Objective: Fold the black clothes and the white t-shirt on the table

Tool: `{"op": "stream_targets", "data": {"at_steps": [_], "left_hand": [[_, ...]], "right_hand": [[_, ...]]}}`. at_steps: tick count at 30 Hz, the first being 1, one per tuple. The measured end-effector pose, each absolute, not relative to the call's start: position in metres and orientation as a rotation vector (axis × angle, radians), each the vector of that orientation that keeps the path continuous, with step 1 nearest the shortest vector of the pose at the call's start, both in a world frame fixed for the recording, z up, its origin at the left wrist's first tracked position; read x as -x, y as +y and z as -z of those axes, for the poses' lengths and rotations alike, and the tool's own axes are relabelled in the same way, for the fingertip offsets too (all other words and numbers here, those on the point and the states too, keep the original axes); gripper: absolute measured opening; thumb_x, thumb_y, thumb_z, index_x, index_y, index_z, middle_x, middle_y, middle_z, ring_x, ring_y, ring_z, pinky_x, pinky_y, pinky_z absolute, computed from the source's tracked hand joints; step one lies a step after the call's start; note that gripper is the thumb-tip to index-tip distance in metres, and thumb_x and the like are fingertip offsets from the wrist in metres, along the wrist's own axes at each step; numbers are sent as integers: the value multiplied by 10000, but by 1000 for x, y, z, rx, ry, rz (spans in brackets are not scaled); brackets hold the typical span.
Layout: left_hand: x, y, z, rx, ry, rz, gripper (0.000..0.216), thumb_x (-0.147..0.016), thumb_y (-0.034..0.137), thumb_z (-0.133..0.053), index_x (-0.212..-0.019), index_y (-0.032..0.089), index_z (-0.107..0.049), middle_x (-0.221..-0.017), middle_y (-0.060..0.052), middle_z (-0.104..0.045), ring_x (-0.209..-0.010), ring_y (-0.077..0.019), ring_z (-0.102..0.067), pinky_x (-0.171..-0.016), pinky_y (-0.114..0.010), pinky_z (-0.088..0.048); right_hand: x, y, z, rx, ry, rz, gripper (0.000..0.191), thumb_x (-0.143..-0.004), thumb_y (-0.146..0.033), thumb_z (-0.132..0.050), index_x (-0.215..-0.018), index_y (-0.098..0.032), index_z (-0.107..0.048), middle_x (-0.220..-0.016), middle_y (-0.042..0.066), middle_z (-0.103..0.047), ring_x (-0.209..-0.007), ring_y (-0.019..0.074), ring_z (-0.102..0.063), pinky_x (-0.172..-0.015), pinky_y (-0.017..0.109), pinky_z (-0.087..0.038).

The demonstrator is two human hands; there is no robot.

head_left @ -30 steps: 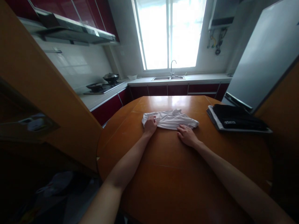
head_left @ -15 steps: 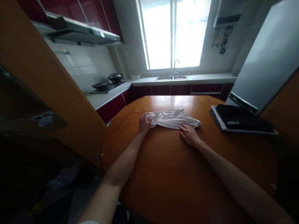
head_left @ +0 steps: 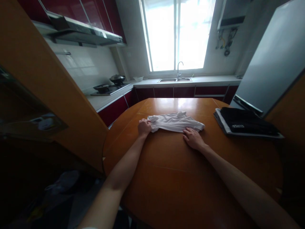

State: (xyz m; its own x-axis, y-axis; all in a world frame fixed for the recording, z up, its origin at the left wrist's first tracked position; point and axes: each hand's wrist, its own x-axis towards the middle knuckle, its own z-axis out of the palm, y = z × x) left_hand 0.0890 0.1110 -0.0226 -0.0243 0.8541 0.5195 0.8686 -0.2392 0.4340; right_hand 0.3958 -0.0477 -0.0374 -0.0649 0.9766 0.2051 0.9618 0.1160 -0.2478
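A white garment [head_left: 176, 122] lies crumpled in a long strip on the round wooden table [head_left: 190, 178]. My left hand [head_left: 144, 127] is closed on its left end, pinching the cloth. My right hand [head_left: 193, 138] lies flat with fingers stretched, pressing on the near right edge of the garment.
A stack of folded dark and grey clothes [head_left: 245, 125] sits at the table's right side. A grey fridge [head_left: 274, 60] stands beyond it. An orange cabinet panel [head_left: 47, 95] is close on the left. Counter, stove [head_left: 109, 87] and sink [head_left: 175, 79] lie behind, under a window.
My left hand has slid left along the garment to its end and closed on it, stretching the cloth. My right hand stayed pressed near the right edge.
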Motion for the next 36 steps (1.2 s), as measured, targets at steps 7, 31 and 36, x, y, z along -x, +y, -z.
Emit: {"op": "stream_targets", "data": {"at_steps": [7,31,36], "left_hand": [[-91,112,25,2161,-1818,1258,377,-906,272,-544,-1225,159,-711,-1325,-150,-608,-1226,-320,-561,-1081,-433,-451],[-97,113,31,2650,-1815,1249,259,-829,307,-711,-1066,219,-766,-1073,-86,-766,-985,-259,-713,-890,-339,-542],[-117,99,33,2859,-1675,1286,210,-846,354,-685,-961,198,-766,-888,-42,-772,-798,-200,-715,-718,-274,-551]], "right_hand": [[-394,-48,36,1909,-2076,-54,499,-1003,-375,-473,-1437,-148,-569,-1559,148,-465,-1442,300,-411,-1193,432,-283],[-416,-45,32,2263,-1657,47,563,-976,-474,-500,-1457,-181,-508,-1533,196,-403,-1378,385,-351,-1072,541,-331],[-432,-46,26,2263,-1691,53,381,-980,-400,-494,-1224,-166,-671,-1339,187,-566,-1271,354,-460,-1004,485,-412]]}}
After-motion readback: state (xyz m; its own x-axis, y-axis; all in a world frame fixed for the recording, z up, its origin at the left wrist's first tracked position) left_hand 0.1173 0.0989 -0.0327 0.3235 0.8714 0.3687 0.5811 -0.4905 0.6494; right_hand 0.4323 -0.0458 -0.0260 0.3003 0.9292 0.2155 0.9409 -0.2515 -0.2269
